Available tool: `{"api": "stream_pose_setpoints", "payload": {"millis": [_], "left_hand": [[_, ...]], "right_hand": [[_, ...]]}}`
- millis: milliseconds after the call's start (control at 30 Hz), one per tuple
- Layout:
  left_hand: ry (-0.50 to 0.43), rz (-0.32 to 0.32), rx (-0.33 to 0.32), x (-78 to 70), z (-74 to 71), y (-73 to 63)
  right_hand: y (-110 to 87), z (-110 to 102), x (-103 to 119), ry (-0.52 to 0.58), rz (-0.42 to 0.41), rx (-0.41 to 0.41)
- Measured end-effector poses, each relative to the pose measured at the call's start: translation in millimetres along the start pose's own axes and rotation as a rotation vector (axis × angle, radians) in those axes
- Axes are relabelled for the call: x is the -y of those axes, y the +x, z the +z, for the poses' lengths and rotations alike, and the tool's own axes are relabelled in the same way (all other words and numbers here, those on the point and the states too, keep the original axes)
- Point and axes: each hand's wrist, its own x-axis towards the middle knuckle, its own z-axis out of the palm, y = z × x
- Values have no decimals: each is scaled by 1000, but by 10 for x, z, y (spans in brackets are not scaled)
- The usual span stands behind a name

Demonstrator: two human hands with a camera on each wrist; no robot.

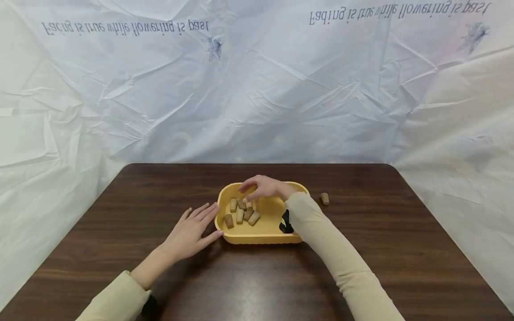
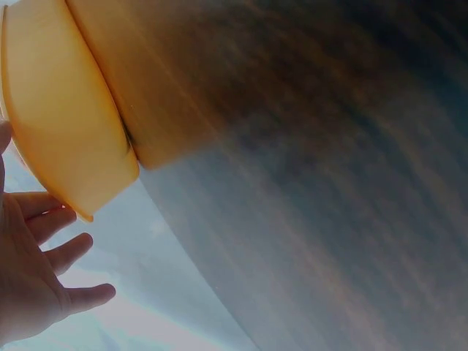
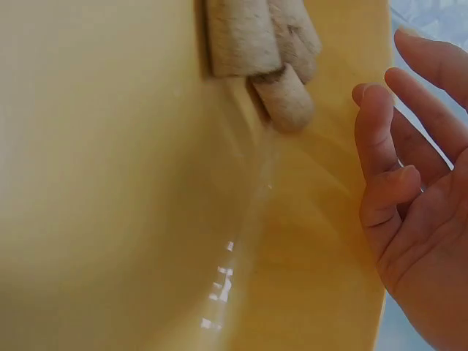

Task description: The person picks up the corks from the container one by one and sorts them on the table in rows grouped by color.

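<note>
A yellow tray [image 1: 265, 232] sits mid-table and holds several corks [image 1: 242, 213]. My right hand [image 1: 252, 192] hovers over the tray's far side, just above the corks, with its fingers loosely bent and nothing in them. In the right wrist view the right hand [image 3: 409, 183] shows relaxed, empty fingers beside the corks [image 3: 267, 55] on the tray floor [image 3: 110, 190]. My left hand [image 1: 202, 222] lies flat on the table against the tray's left wall, fingers straight. The left wrist view shows the spread left hand [image 2: 51, 270] beneath the tray's outer wall [image 2: 66, 124].
One loose cork [image 1: 325, 199] lies on the dark wooden table [image 1: 120, 209], right of the tray. A crumpled white sheet [image 1: 257, 89] hangs behind and along both sides of the table. A black wrist mount [image 1: 286, 223] sits on my right sleeve.
</note>
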Motion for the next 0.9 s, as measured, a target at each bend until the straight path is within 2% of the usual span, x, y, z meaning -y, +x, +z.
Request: {"api": "stream_pose_setpoints", "payload": {"millis": [433,633,900], "left_hand": [[10,2,-6,-3,0,-4],[8,6,-9,-7,3,-8],[17,5,-8,4,15,-5]], "right_hand": [[78,131,-23,-142,67,49],[131,182,-63,-231,85,26],[156,220,-75,-272,98,6]]}}
